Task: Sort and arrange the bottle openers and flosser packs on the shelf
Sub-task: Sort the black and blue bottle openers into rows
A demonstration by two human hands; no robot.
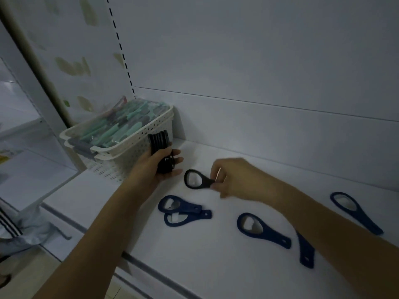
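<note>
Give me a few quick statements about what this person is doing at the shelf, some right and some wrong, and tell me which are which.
1. The left hand grips a stack of black bottle openers. True.
2. The right hand is empty. False: its fingers pinch a single black bottle opener by the handle.
3. The blue bottle openers lie loose on the white shelf. True.
4. The white basket holds blue bottle openers. False: it holds flosser packs, mostly teal and grey.
5. The basket stands at the right end of the shelf. False: it stands at the left, near the back wall.
</note>
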